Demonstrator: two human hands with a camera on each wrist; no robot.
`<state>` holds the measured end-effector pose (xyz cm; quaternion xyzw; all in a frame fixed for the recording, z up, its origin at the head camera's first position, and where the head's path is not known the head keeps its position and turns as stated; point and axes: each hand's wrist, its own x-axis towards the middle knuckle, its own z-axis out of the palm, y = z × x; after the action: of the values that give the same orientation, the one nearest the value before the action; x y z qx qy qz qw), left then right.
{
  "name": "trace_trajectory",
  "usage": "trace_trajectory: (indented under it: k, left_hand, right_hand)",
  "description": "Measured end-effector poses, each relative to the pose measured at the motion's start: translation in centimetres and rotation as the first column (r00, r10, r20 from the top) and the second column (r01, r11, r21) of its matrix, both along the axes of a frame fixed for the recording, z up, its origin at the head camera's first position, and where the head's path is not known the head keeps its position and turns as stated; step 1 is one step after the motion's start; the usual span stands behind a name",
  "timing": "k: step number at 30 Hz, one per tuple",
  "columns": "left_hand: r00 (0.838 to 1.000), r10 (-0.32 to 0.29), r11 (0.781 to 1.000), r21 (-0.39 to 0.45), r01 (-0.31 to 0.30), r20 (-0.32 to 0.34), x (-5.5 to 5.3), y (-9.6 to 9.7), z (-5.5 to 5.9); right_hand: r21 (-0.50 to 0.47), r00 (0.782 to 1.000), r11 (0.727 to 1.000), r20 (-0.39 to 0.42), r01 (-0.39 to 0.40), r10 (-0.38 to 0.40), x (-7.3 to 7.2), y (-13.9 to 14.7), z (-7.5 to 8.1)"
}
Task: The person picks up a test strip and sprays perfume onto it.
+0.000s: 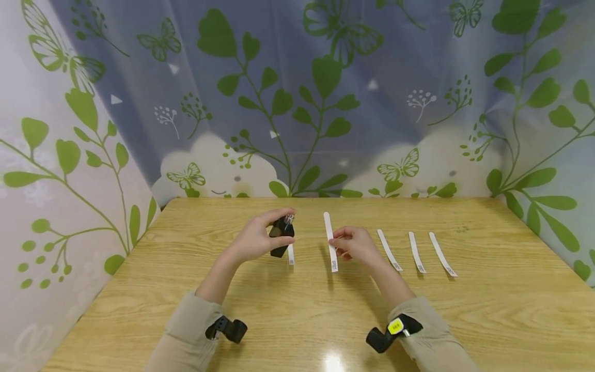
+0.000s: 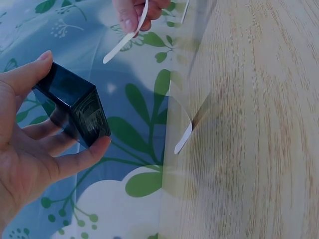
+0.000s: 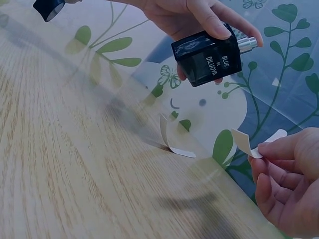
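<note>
Above the worktop (image 1: 297, 305), the left hand (image 1: 251, 240) holds a black bottle (image 1: 280, 240), its grip spread to the bottle's width, with 1 fingertip at the silver nozzle (image 3: 246, 44). Well apart from the bottle, the right hand (image 1: 357, 244) has a white strip (image 1: 327, 226) in a narrow pinch, thumb and fingertips closed on it. Another strip (image 1: 291, 256) sits curved on the worktop, partly hidden by the bottle in the head view; 3 further strips (image 1: 416, 252) sit beyond the right hand. Behind hangs a leaf-printed curtain (image 1: 181, 82).
</note>
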<state>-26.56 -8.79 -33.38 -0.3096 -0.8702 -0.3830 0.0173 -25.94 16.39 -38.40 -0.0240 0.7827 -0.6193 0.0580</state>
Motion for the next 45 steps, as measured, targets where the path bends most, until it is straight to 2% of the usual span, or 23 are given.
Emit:
trace_trajectory:
  k: [10, 22, 28, 36, 45]
  left_hand:
    - [0.999, -0.033, 0.998, 0.056, 0.032, 0.023, 0.1, -0.5, -0.3]
    - [0.998, -0.047, 0.997, 0.070, 0.045, 0.032, 0.1, -0.9, -0.4]
    - [0.999, -0.043, 0.997, 0.068, 0.041, 0.027, 0.1, -1.1, -0.4]
    - [0.999, -0.044, 0.997, 0.062, 0.042, 0.029, 0.2, -1.1, -0.5]
    - [0.999, -0.048, 0.997, 0.053, 0.047, 0.022, 0.1, -1.4, -0.7]
  right_hand:
    - [-0.025, 0.999, 1.000, 0.039, 0.004, -0.003, -0.5, -0.1, -0.2]
    - [-0.029, 0.997, 0.999, 0.069, 0.034, -0.032, -2.1, -0.9, -0.9]
    - [0.038, 0.997, 0.998, 0.051, 0.056, -0.058, -2.8, -1.4, -1.7]
    - [0.131, 0.999, 0.990, 0.006, 0.052, -0.053, -3.2, -2.2, -2.8]
    - [0.221, 0.997, 0.973, -0.031, 0.071, -0.066, -3.5, -3.0, -2.9]
